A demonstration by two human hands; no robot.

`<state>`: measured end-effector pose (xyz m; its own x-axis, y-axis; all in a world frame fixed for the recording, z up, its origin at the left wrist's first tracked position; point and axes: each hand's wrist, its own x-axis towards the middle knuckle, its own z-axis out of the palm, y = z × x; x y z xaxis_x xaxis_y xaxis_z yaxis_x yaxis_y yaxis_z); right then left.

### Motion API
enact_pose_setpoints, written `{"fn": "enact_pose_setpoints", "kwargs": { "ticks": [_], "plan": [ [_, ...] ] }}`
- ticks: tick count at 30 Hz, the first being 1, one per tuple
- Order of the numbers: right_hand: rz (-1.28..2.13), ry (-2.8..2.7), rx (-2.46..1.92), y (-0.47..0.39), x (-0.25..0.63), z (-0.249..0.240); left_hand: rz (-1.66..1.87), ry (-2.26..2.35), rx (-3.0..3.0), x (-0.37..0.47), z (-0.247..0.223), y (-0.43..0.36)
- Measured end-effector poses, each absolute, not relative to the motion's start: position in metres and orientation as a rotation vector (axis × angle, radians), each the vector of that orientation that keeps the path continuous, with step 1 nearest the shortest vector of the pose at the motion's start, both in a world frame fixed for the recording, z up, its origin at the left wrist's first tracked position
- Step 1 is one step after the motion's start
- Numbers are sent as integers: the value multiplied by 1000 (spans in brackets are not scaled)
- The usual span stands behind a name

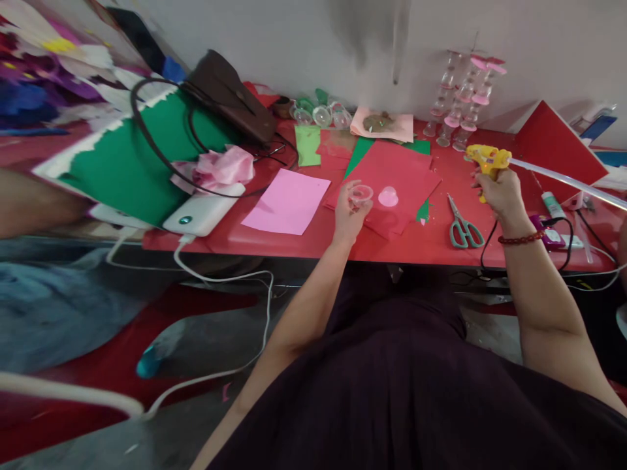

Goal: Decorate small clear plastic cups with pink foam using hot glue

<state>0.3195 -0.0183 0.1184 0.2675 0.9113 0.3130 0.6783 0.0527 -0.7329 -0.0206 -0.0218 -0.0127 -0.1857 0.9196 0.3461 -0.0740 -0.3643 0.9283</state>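
The red tabletop (416,247) was covered across its middle by overlapping red sheets (399,163), and a pink sheet (289,202) was laid flat to their left. The yellow glue gun (490,158) was held above the right part of the tabletop, beyond the scissors (459,219), with its nozzle turned left and a long translucent stick (558,175) carried out behind. It was judged to be rigid and moderately weighty, best taken by its handle, with the nozzle kept away from skin in case it was hot.

The clear cup (361,194) was held over the left part of the red sheets; whether it was lifted off them could not be told. It was judged to be very light, thin-walled, rather slippery and easily dented, so a gentle pinch at its side was called for. The pink piece (388,197), set on the red sheets just right of it, was judged to be equally light and easily knocked.

The right arm was extended forward and outward, and the handle was wrapped by the right hand (507,192); any trigger pressure could not be told. The clear cup was encircled narrowly by the left hand (347,214), its thumb and fingers curved. The 2 hands were held well apart.
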Motion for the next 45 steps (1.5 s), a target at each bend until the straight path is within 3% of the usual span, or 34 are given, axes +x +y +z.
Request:
{"fn": "enact_pose_setpoints", "kwargs": {
  "ticks": [7,20,32,45],
  "plan": [
    [881,-1607,-1516,-39,241,117,1655,1046,1235,-19,-17,-18],
    [740,-1868,-1594,-12,224,112,1707,1070,1174,-20,-28,-13],
    [956,-1663,-1514,-53,214,95,1831,1029,1149,-19,-16,-16],
    [855,-1496,-1364,-97,190,66,1540,769,913,-28,-22,-17]
  ]
}}
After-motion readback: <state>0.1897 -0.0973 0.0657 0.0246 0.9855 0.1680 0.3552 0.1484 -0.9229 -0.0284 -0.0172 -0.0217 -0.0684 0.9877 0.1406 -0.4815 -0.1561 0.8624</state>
